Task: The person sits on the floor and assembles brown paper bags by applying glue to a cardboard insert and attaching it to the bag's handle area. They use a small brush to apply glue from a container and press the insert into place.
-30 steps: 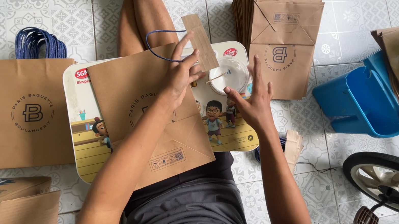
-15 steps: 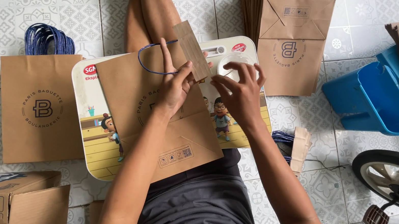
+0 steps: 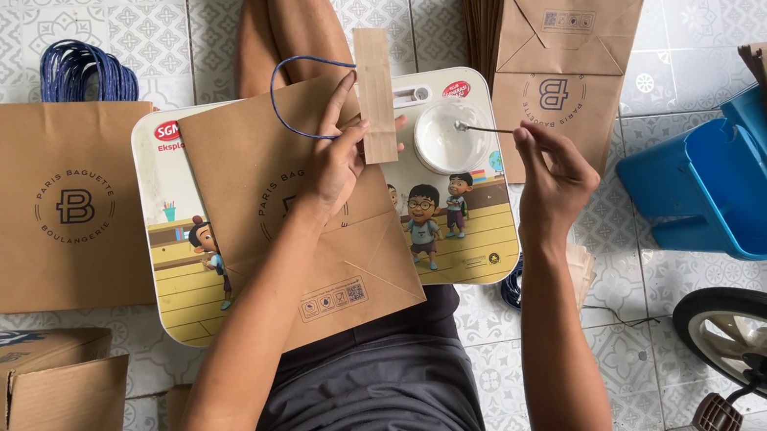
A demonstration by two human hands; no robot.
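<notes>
Moved: right hand (image 3: 552,174) has gone from the bag to the white bowl (image 3: 448,135), pinching a thin stick (image 3: 489,129).
Left hand: left hand (image 3: 337,155) pins a brown paper strip (image 3: 374,96) with a blue cord handle (image 3: 296,95) onto the paper bag (image 3: 291,208) under it.
Done so far: one handle seems half stuck, not finished.
Left of hands: flat bag with round dark logo (image 3: 74,204); blue cords (image 3: 86,73).
Beyond right hand: stack of brown bags (image 3: 559,46).

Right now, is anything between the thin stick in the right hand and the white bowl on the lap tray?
Nothing visible. The right hand holds the thin stick with its tip already at the white bowl. The left hand presses the cardboard strip on the paper bag, beside the bowl.
</notes>
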